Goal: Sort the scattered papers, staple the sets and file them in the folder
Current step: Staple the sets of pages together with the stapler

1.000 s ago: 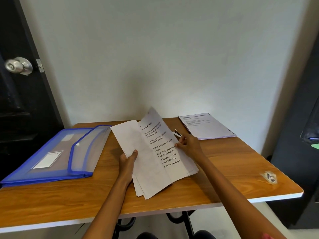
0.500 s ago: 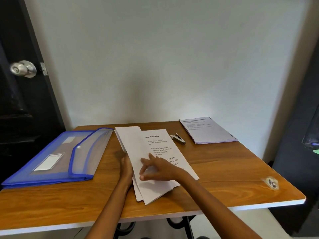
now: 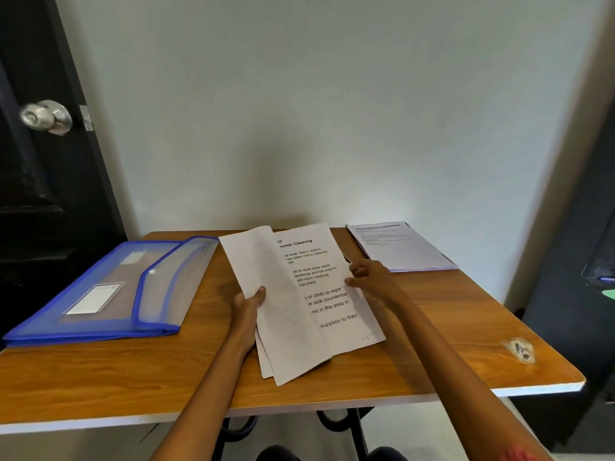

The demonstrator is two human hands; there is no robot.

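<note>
The wall (image 3: 332, 111) is pale and fills most of the view, with a dark door (image 3: 40, 181) at the left carrying a round metal knob (image 3: 45, 116). Below stands the wooden tabletop (image 3: 449, 327), brown with a white front edge. At its left lies the folder (image 3: 100, 294), translucent with blue trim, its flap open and a white label on the front. In the middle is the sheaf (image 3: 299, 304) of loose papers, tilted up off the tabletop at the far end with its near corners low by the front edge; the left sheet is blank on the side seen, and the sheet behind it shows printed text under a heading about counter cleaning. At the far right corner a stack (image 3: 402, 246) of printed papers lies flat, well apart from the folder and just beyond the right hand. The left hand (image 3: 248, 311) grips the sheaf's left edge, thumb curled over the front of the blank sheet, the other fingers hidden behind the paper. The right hand (image 3: 369, 276) pinches the right edge of the printed sheet, its fingers curled close together. A small scrap (image 3: 520, 351) of clear wrapper with dark print lies near the right front corner of the tabletop, apart from everything else
</note>
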